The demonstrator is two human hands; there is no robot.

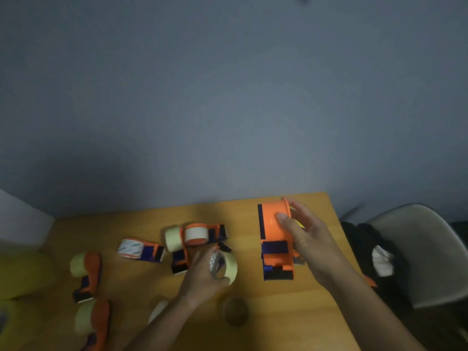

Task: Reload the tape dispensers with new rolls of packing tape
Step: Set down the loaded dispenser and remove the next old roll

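Observation:
My right hand grips an orange and dark blue tape dispenser, held above the right part of the wooden table with its black cutter end toward me. My left hand holds a pale yellow tape roll just left of that dispenser. Several other orange dispensers lie on the table: one with a white roll, one with a printed white roll, and two at the left with pale rolls.
A brown empty cardboard core lies near the table's front, below my left hand. Another pale roll peeks out beside my left forearm. A white chair with dark clothing stands right of the table. A yellow blurred mass fills the left edge.

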